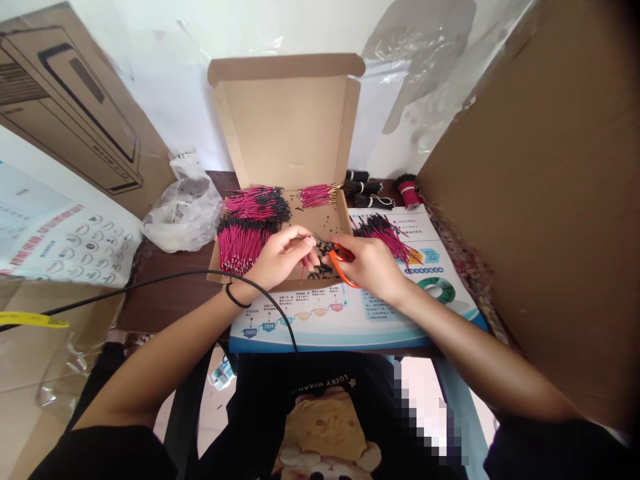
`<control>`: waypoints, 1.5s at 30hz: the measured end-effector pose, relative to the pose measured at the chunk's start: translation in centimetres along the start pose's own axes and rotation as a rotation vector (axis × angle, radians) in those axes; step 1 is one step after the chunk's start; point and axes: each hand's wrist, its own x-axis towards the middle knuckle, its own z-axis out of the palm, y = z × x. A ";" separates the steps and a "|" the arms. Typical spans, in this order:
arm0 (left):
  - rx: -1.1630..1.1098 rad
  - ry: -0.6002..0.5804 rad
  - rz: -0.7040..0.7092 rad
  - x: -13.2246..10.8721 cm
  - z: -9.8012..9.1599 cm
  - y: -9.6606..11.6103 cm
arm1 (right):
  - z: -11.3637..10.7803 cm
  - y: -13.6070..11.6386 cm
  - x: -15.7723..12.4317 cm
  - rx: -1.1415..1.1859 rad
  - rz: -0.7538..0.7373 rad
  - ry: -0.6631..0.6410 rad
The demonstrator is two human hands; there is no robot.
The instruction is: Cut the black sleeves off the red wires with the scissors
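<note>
My left hand (pixel 291 251) is closed in a pinch on a short red wire (pixel 303 268), held over the front of an open cardboard box (pixel 345 212). In my right hand (pixel 367 261) are scissors (pixel 345 272) with orange handles, their blades pointing left toward my left fingertips. Whether the blades touch the wire cannot be made out. Inside the box lie bundles of red wires (pixel 245 245) with black ends, a smaller bundle of red wires (pixel 317 195) with gold-coloured tips, and scattered small black bits (pixel 316 273). Another pile of red wires (pixel 385 235) lies right of the box.
Banded black wire bundles (pixel 367 188) and a banded red bundle (pixel 410 192) stand behind right. A plastic bag (pixel 185 207) sits left of the box. A printed sheet (pixel 300 333) covers the table front. A black cable (pixel 200 272) crosses over my left wrist. Cardboard (pixel 540 200) rises at right.
</note>
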 end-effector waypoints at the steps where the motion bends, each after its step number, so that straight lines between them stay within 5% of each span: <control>1: 0.003 0.006 0.004 0.0 0.0 0.0 | 0.0 0.0 0.0 -0.010 -0.003 0.001; 10: 0.009 -0.011 0.014 0.2 0.0 -0.3 | 0.2 0.1 0.0 -0.072 -0.004 0.017; 14: -0.106 -0.106 -0.121 0.3 -0.7 0.5 | 0.2 0.2 0.1 -0.089 0.018 0.018; 18: -0.072 -0.522 -0.269 -1.3 -3.4 1.7 | 0.4 0.3 0.1 -0.129 0.030 0.042; 21: 0.034 -0.587 -0.131 -3.6 -5.2 1.5 | 0.4 0.3 0.1 -0.148 0.028 0.037; 22: 0.043 -0.690 -0.160 -4.3 -5.3 1.2 | 0.5 0.3 0.1 -0.152 0.027 0.033; 27: -0.138 -1.418 -0.476 -5.7 -1.5 0.2 | 0.5 0.2 0.2 -0.164 -0.001 0.035; 30: -0.287 -1.827 -0.521 -4.3 1.6 1.1 | 0.6 0.3 0.3 -0.172 -0.013 0.036; 32: -0.339 -1.947 -0.512 -3.0 2.3 2.1 | 0.6 0.4 0.2 -0.167 -0.021 0.038; 35: -0.339 -1.687 -0.401 -1.4 1.0 3.0 | 0.6 0.6 0.1 -0.129 -0.009 0.057; 39: -0.523 -0.699 -0.128 -0.7 -1.9 2.4 | 0.5 0.6 0.1 -0.035 0.015 0.066; 41: -0.551 -0.312 -0.078 -0.3 -2.6 1.7 | 0.4 0.5 0.2 0.005 0.026 0.077; 43: -0.534 -0.055 -0.070 0.2 -2.7 0.9 | 0.2 0.4 0.3 0.032 0.034 0.094; 45: -0.413 0.081 -0.071 0.7 -2.4 0.3 | 0.0 0.4 0.5 0.054 0.032 0.116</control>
